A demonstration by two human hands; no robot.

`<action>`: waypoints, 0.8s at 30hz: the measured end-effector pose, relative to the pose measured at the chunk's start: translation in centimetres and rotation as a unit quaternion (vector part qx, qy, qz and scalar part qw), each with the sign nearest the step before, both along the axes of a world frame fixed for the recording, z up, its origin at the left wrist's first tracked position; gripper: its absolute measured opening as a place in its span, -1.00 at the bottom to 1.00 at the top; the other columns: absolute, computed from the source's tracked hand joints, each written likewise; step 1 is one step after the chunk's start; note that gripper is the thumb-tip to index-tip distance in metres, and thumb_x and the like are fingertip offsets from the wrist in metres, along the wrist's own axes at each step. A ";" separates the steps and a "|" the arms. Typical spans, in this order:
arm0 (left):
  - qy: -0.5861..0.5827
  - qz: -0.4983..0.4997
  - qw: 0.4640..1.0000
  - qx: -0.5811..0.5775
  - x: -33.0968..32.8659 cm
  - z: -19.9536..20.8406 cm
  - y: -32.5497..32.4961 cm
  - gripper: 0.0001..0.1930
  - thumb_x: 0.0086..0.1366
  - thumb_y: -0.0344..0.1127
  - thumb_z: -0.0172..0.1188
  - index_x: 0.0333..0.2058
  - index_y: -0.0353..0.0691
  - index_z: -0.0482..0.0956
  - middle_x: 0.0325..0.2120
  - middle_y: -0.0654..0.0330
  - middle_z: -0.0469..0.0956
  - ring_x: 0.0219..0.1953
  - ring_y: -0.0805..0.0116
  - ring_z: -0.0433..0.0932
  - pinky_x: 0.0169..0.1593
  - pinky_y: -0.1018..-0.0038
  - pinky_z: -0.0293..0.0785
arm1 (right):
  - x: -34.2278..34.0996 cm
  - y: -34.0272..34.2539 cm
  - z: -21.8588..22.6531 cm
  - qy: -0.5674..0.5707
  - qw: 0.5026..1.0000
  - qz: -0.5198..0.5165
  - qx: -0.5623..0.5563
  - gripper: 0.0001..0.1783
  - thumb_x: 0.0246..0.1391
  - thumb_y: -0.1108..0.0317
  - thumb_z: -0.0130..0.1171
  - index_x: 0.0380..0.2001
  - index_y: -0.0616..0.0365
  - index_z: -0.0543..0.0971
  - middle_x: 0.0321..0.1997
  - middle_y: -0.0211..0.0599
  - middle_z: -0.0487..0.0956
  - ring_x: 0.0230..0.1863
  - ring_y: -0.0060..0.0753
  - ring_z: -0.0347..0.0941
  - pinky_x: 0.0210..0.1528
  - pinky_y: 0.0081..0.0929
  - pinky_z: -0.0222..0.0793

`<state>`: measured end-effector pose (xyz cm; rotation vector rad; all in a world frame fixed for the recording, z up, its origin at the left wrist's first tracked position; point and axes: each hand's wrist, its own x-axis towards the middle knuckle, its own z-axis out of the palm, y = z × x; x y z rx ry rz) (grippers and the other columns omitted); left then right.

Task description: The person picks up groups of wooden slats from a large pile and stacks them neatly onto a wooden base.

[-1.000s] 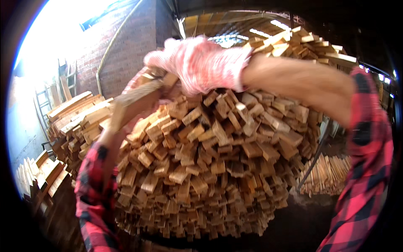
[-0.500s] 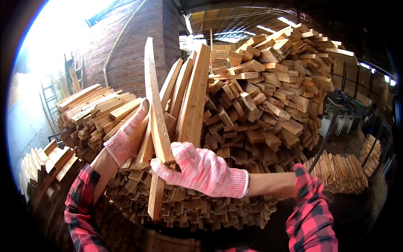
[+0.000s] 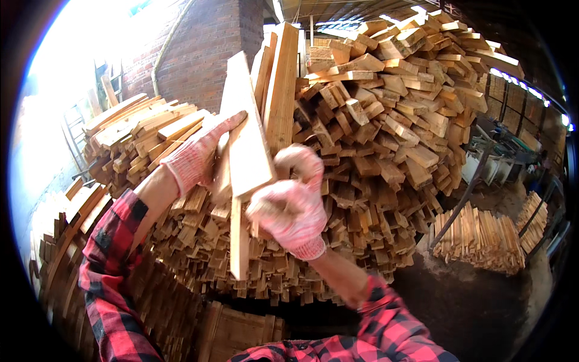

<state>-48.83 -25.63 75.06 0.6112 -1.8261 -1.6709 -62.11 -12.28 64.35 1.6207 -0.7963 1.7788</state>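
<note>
My left hand (image 3: pixel 204 151), in a pink-and-white knit glove, grips a small bundle of sawn wooden boards, its thumb across the front one. That front board (image 3: pixel 246 136) turns its broad pale face to me and leans slightly left at the top. A narrower wooden strip (image 3: pixel 239 241) hangs down below its lower end. My right hand (image 3: pixel 292 202), gloved alike and partly blurred, is at the board's lower right corner, fingers curled but apart. Whether it touches the board, I cannot tell. Behind stand upright boards (image 3: pixel 281 87), their lower ends hidden by the front board and my right hand.
A tall stack of sawn timber (image 3: pixel 386 127) rises ahead and to the right. Another wood pile (image 3: pixel 145 136) lies at the left, before a brick wall (image 3: pixel 208 60). Bundled strips (image 3: pixel 479 241) stand on the floor at the right, near a slanting dark post (image 3: pixel 461 205).
The front board has turned from its narrow edge to its broad face. My right hand has let go of its lower end and swung round, fingers parting. My left hand keeps its grip.
</note>
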 end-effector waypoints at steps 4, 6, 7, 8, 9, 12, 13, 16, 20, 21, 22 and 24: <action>0.013 -0.023 0.971 0.237 -2.1 -3.0 -3.5 0.02 0.03 0.13 0.55 0.33 -0.24 0.24 0.31 -0.06 0.33 0.33 0.00 0.33 0.34 -0.06 0.29 | 0.4 -4.0 -3.6 -0.434 0.879 0.196 0.040 -0.35 0.19 -0.10 0.26 0.16 0.10 0.38 0.14 -0.14 0.41 0.02 -0.28 0.45 0.09 -0.23 0.48; 0.061 -0.015 0.982 0.178 -3.7 -5.1 -2.2 -0.06 0.05 0.10 0.55 0.28 -0.24 0.32 0.24 0.01 0.43 0.29 0.06 0.39 0.33 -0.04 0.30 | -2.1 -3.3 -3.5 -0.549 0.781 0.235 0.185 -0.15 0.19 -0.23 0.21 0.32 0.12 0.25 0.20 -0.06 0.43 0.12 -0.22 0.44 0.18 -0.19 0.48; 0.090 -0.011 0.980 0.178 -3.2 -5.7 -2.5 -0.18 0.09 0.06 0.53 0.22 -0.21 0.40 0.16 0.07 0.52 0.22 0.10 0.46 0.29 -0.01 0.34 | -1.8 -3.7 -3.3 -0.568 0.738 0.243 0.271 -0.04 0.13 -0.30 0.24 0.38 0.10 0.21 0.24 -0.03 0.42 0.20 -0.17 0.41 0.24 -0.15 0.45; 0.065 0.018 0.983 0.170 -2.0 -6.1 -2.7 -0.27 0.14 0.01 0.50 0.19 -0.21 0.44 0.12 0.10 0.54 0.17 0.13 0.50 0.24 0.03 0.40 | -1.1 -4.0 -3.1 -0.553 0.721 0.270 0.317 0.07 0.07 -0.35 0.28 0.44 0.06 0.15 0.27 -0.01 0.41 0.27 -0.14 0.37 0.31 -0.13 0.39; 0.069 -0.023 0.983 0.169 -2.1 -7.2 -2.7 -0.25 0.14 0.07 0.48 0.20 -0.18 0.42 0.08 0.11 0.55 0.13 0.15 0.52 0.21 0.06 0.43 | -3.1 -5.2 -4.9 -0.535 0.711 0.293 0.350 0.07 0.10 -0.34 0.26 0.49 0.00 0.12 0.32 0.01 0.40 0.30 -0.15 0.36 0.33 -0.19 0.38; 0.110 -0.060 0.986 0.113 1.4 -11.2 -0.9 -0.24 0.15 0.08 0.46 0.21 -0.19 0.38 0.05 0.14 0.54 0.06 0.22 0.54 0.16 0.08 0.47 | -2.6 -2.9 -8.2 -0.354 0.723 0.410 0.428 -0.12 0.23 -0.12 0.24 0.47 0.00 0.20 0.30 0.02 0.45 0.21 -0.21 0.46 0.36 -0.32 0.37; 0.128 -0.080 0.985 0.083 1.8 -13.7 -0.6 -0.20 0.15 0.07 0.46 0.24 -0.20 0.34 0.08 0.13 0.51 0.09 0.22 0.52 0.17 0.09 0.46 | -4.3 -1.7 -10.6 -0.170 0.827 0.310 0.438 -0.17 0.27 -0.03 0.22 0.46 0.05 0.20 0.33 0.04 0.43 0.20 -0.20 0.47 0.38 -0.33 0.36; 0.165 -0.064 0.980 0.094 1.0 -21.1 1.8 -0.08 0.14 -0.03 0.48 0.36 -0.22 0.18 0.13 0.11 0.45 0.18 0.22 0.44 0.23 0.14 0.43 | -7.4 1.3 -15.2 -0.074 0.831 0.204 0.512 -0.27 0.22 0.20 0.31 0.37 0.16 0.27 0.34 -0.14 0.42 0.23 -0.29 0.44 0.32 -0.40 0.37; 0.171 -0.065 0.962 0.202 0.1 -25.6 1.2 -0.08 0.16 -0.13 0.43 0.38 -0.21 0.10 0.14 0.08 0.41 0.17 0.19 0.44 0.24 0.25 0.41 | -4.5 4.1 -12.2 -0.283 0.672 0.303 0.613 0.21 -0.06 0.31 0.58 0.51 0.15 -0.01 0.46 -0.19 0.27 0.42 -0.32 0.20 0.45 -0.40 0.18; 0.183 -0.073 0.953 0.230 -0.3 -25.2 2.5 -0.09 0.14 -0.15 0.44 0.37 -0.23 0.12 0.13 0.08 0.43 0.14 0.18 0.45 0.22 0.24 0.43 | -4.2 4.6 -12.2 -0.276 0.703 0.300 0.582 0.27 -0.08 0.34 0.58 0.53 0.08 -0.08 0.46 -0.19 0.27 0.46 -0.35 0.13 0.48 -0.37 0.12; 0.192 -0.070 0.945 0.255 -0.1 -25.0 3.7 -0.10 0.13 -0.18 0.44 0.36 -0.24 0.15 0.11 0.08 0.44 0.12 0.18 0.47 0.20 0.23 0.45 | -3.9 4.9 -11.9 -0.251 0.716 0.262 0.596 0.36 -0.10 0.28 0.61 0.55 0.02 -0.18 0.46 -0.20 0.27 0.46 -0.35 0.13 0.48 -0.38 0.12; 0.230 -0.072 0.926 0.289 0.2 -28.7 3.9 -0.11 0.09 -0.23 0.46 0.33 -0.25 0.19 0.10 0.09 0.46 0.11 0.17 0.48 0.17 0.21 0.48 | -4.2 4.9 -11.5 -0.194 0.717 0.247 0.622 0.40 -0.11 0.26 0.61 0.56 0.02 -0.22 0.48 -0.19 0.24 0.48 -0.36 0.09 0.48 -0.37 0.10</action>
